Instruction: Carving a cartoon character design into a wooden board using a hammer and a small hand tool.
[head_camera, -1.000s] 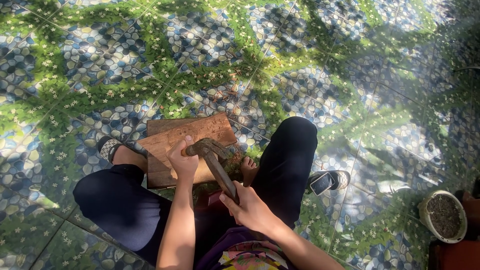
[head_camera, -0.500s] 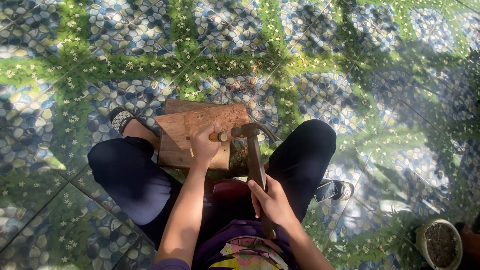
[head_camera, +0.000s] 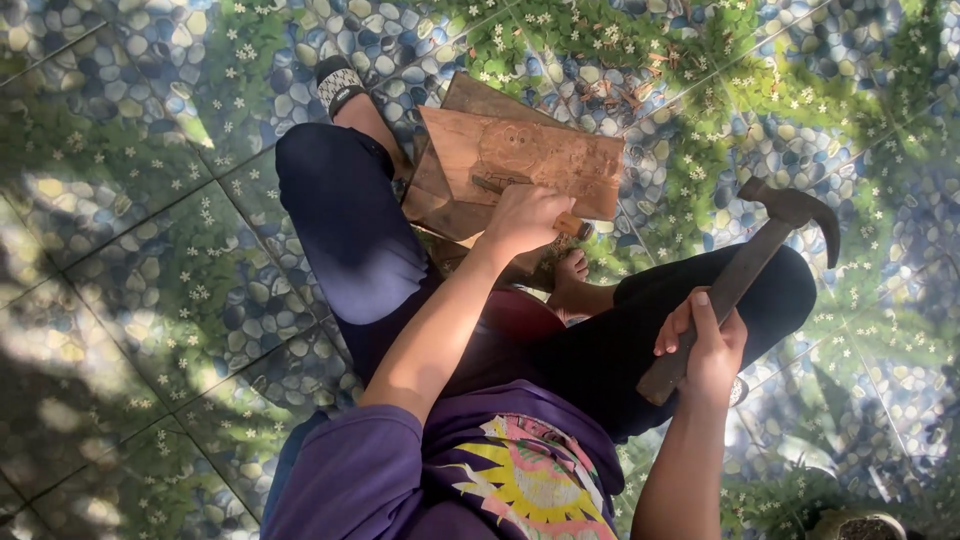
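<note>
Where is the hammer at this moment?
In the head view, the hammer is at the right, raised in the right hand above the right knee, apart from the wooden board.

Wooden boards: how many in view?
2. The carved board lies on top, under the left hand and its chisel. A darker board sticks out beneath it. More may be hidden underneath.

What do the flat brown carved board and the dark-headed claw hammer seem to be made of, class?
Flat brown carved board: wood, apparently unvarnished, matt brown with pale cut lines. Dark-headed claw hammer in the right hand: head probably dull, dark metal; handle looks like worn wood, though shade leaves that open.
</note>
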